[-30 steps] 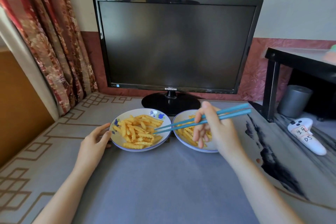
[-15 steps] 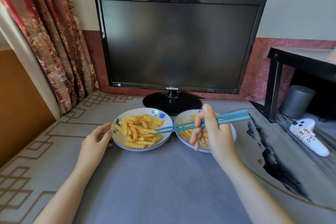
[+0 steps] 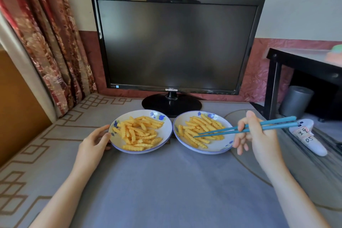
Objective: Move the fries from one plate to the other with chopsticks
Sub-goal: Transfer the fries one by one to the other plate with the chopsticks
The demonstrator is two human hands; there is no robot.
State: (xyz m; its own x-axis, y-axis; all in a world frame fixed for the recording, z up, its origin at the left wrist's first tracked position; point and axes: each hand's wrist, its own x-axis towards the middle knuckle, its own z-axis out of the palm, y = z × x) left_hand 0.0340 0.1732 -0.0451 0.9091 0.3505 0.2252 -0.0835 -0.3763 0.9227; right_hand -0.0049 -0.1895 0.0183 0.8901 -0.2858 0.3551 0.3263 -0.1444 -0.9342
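Blue chopsticks (image 3: 222, 130) point at fries (image 3: 201, 127); monitor (image 3: 175, 42) reads SAMSUNG, controller (image 3: 307, 139) label DS.

home room, floral curtain (image 3: 46, 42), monitor (image 3: 175, 46)

A grey cloth-covered table (image 3: 166, 187), patterned in brown along its left edge, carries a left plate (image 3: 167, 129) and a right plate (image 3: 221, 147) side by side at mid-table; a black monitor base (image 3: 171, 105) stands just behind them.

At my table's (image 3: 166, 181) far edge stood a dark monitor (image 3: 175, 42). A floral curtain (image 3: 42, 33) hung left; a black shelf (image 3: 303, 61) and grey bin (image 3: 296, 102) stood right.
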